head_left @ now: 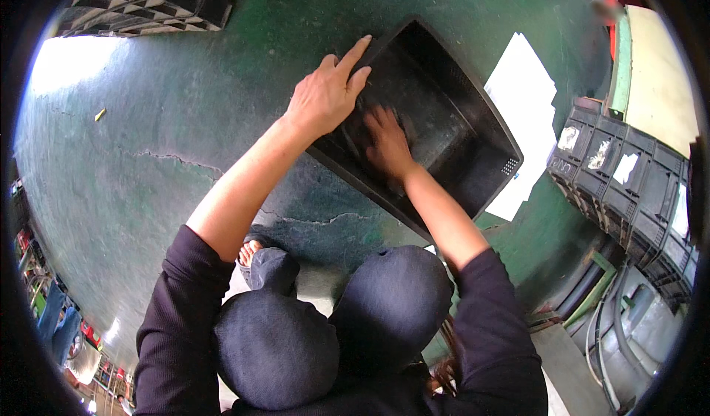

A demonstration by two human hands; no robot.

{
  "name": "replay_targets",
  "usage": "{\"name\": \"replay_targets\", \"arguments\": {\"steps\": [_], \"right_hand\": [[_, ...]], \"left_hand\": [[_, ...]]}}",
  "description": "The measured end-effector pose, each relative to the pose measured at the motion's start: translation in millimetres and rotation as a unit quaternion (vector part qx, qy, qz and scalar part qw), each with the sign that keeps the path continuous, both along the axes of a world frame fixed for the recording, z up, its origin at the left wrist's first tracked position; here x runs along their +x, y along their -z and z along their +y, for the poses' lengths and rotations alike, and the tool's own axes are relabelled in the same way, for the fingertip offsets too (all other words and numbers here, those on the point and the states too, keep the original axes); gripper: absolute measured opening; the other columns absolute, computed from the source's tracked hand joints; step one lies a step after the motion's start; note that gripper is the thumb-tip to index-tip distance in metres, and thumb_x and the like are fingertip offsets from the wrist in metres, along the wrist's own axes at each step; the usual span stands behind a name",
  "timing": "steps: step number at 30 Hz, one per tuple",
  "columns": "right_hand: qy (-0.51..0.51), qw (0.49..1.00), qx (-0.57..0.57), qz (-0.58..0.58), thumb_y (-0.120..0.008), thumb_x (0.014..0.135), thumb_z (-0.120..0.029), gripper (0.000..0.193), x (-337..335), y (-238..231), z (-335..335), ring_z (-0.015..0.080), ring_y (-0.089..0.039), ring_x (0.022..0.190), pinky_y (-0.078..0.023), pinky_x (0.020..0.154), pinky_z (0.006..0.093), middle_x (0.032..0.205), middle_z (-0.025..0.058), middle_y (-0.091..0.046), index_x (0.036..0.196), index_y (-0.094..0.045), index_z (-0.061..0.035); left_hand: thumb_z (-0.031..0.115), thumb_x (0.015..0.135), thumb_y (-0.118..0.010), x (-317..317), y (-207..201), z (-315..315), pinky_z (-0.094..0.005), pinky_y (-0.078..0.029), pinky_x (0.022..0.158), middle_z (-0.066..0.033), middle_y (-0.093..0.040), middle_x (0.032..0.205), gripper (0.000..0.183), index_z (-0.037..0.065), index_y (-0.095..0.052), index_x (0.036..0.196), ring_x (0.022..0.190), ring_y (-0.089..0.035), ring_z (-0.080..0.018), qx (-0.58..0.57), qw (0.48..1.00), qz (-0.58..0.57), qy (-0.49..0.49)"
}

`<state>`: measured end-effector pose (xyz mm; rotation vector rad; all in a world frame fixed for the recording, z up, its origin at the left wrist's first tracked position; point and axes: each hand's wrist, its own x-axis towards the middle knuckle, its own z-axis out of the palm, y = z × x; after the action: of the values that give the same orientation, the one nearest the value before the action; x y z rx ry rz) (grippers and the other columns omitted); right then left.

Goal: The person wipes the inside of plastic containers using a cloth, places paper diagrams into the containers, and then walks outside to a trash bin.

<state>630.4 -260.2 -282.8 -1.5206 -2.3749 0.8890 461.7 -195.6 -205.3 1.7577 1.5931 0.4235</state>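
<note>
A black plastic bin (436, 142) lies at a slant in front of my knees, its hollow inside facing up. At its upper left rim, my left hand (325, 94) grips the wall, with the thumb over the inner side and the index finger stretched along the edge. My right hand (387, 144) reaches down into the bin, its fingers spread near the inner left wall and slightly smeared by motion. Nothing shows in that hand. White sheets (523, 105) stick out from beneath the bin's right side.
Black crates (621, 164) stand at the right, beside a pale yellow board (657, 83). More black crates (148, 5) stand at the far left. Cables (603, 357) hang at the lower right. Cracks run across the green floor (133, 194).
</note>
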Motion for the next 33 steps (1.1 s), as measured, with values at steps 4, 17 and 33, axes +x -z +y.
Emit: {"name": "replay_targets", "arguments": {"steps": [4,17,33], "right_hand": [[-0.022,1.0,0.012,0.002,-0.062,0.071,-0.011,0.039,0,-4,31,0.0387,-0.042,0.11,-0.041,0.09,0.0433,0.123,0.0126,-0.044,0.108,-0.052,-0.0121],[0.055,0.9,0.091,-0.422,-0.049,0.077,-0.007,0.025,138,-24,8,0.0304,-0.052,0.094,-0.051,0.07,0.0361,0.105,0.0144,-0.05,0.101,-0.053,-0.0029],[0.068,0.952,-0.198,-0.225,-0.055,0.069,-0.004,0.018,92,-52,-83,0.0366,-0.054,0.093,-0.049,0.073,0.0434,0.095,0.0214,-0.058,0.086,-0.058,0.0014]], "left_hand": [[0.031,0.09,-0.041,-8,13,0,-0.0434,-0.041,0.078,-0.0217,-0.053,0.088,0.047,0.021,-0.031,0.135,0.086,-0.052,-0.0391,0.07,0.997,-0.012,0.002],[0.028,0.088,-0.047,3,16,-1,-0.0425,-0.043,0.076,-0.0212,-0.055,0.088,0.048,0.022,-0.032,0.134,0.084,-0.054,-0.0385,0.065,0.998,0.019,-0.019],[0.03,0.089,-0.045,7,1,-4,-0.045,-0.045,0.073,-0.0208,-0.053,0.087,0.047,0.027,-0.031,0.134,0.082,-0.055,-0.039,0.022,0.998,0.052,-0.023]]}}
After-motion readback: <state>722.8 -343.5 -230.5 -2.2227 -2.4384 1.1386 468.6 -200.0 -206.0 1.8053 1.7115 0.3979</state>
